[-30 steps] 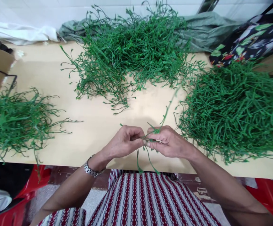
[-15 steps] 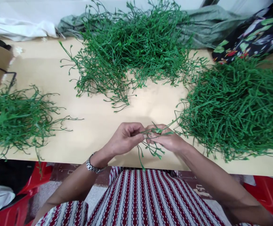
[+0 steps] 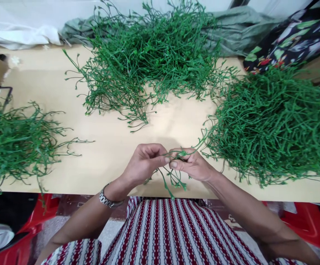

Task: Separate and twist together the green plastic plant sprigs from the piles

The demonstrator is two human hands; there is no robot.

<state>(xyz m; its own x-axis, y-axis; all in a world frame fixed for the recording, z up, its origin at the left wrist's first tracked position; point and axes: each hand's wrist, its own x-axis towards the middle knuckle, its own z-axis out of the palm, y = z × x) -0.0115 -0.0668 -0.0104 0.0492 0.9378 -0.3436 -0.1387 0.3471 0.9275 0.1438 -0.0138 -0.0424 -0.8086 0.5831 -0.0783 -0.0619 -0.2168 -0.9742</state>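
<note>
Left hand (image 3: 146, 162), right hand (image 3: 191, 164), both pinching green sprigs (image 3: 181, 154), likely light, bendy, best held mid-stem, tips dangling below the grip!

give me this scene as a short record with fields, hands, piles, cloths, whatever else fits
left hand: fingertips pinching green stems, wrist wearing a watch
right hand: fingertips on the same stems, close beside the left hand
left pile: green stems, near the table's front edge
middle pile: green stems, toward the back
right pile: green stems, densely heaped
surface: pale table
back cloths: white, green, dark floral
</note>
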